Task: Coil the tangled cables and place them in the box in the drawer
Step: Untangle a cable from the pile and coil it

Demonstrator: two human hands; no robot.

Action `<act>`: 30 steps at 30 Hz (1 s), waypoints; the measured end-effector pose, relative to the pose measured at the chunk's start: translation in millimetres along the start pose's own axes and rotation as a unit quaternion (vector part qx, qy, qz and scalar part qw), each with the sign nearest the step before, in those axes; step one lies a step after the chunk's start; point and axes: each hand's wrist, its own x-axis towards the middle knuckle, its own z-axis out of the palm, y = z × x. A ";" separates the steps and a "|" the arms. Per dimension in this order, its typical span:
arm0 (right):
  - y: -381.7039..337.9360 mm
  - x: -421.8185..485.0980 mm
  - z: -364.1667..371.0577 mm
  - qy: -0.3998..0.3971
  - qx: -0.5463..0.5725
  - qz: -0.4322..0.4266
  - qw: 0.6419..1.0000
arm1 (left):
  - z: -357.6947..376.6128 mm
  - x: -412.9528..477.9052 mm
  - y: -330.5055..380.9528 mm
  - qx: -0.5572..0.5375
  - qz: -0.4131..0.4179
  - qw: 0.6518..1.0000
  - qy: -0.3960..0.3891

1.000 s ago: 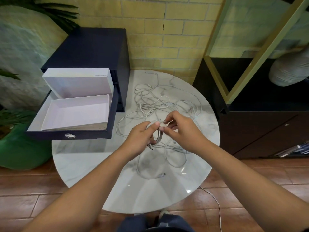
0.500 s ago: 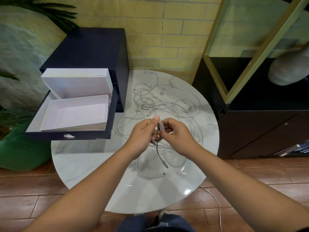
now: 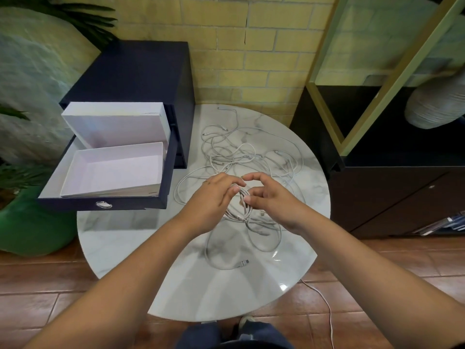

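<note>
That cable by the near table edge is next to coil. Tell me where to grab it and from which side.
Pinch the cable just behind its plug, coming from above and from the right. The plug is a free end lying flat on the table, clear of the tangle; the right hand, now on the coil, could take it.

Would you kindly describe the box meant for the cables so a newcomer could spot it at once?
Left of the round marble table stands a dark blue cabinet with its drawer pulled open. Inside the drawer lies the box, a shallow white tray, flat and empty at the front; unlike it, the white lid stands propped upright behind.
</note>
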 end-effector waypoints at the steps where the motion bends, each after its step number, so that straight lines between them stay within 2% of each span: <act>1: -2.3 -0.6 -1.4 -0.002 -0.004 0.002 1.000 | -1.9 0.2 0.7 0.025 0.003 1.000 -0.018; 3: -6.0 -1.9 -2.9 -0.005 -0.017 0.004 1.000 | -3.0 0.3 3.7 0.063 0.001 0.998 -0.031; 6: -6.5 -0.1 -0.7 0.028 -0.071 -0.005 0.997 | 1.4 0.6 8.9 0.105 -0.026 0.994 -0.005; 10: -0.6 -0.4 8.8 0.166 -0.224 -0.109 0.954 | 7.1 1.6 10.2 0.145 -0.063 0.987 0.039; 13: 3.0 -4.1 16.9 0.153 -0.260 -0.168 0.938 | 10.0 2.0 12.5 0.151 -0.084 0.984 0.045; 15: 5.7 -4.3 19.1 0.149 -0.324 -0.182 0.916 | 11.5 2.7 14.2 0.127 -0.112 0.985 0.034; 20: 9.3 -1.0 22.6 0.156 -0.407 -0.205 0.876 | 9.8 2.3 20.1 -0.022 -0.173 0.985 0.001; 22: 10.4 -0.6 22.1 0.165 -0.393 -0.208 0.880 | 9.9 0.3 21.2 -0.070 -0.181 0.981 0.004; 24: 11.8 -0.1 21.1 0.167 -0.354 -0.190 0.900 | 10.4 -1.2 19.9 -0.072 -0.170 0.983 0.011; 27: 11.8 0.4 19.6 0.145 -0.277 -0.146 0.939 | 12.9 -2.8 15.4 0.026 -0.117 0.993 0.013; 30: 7.0 1.5 14.6 0.114 -0.211 -0.093 0.966 | 16.4 -3.9 11.7 0.134 -0.063 0.989 0.030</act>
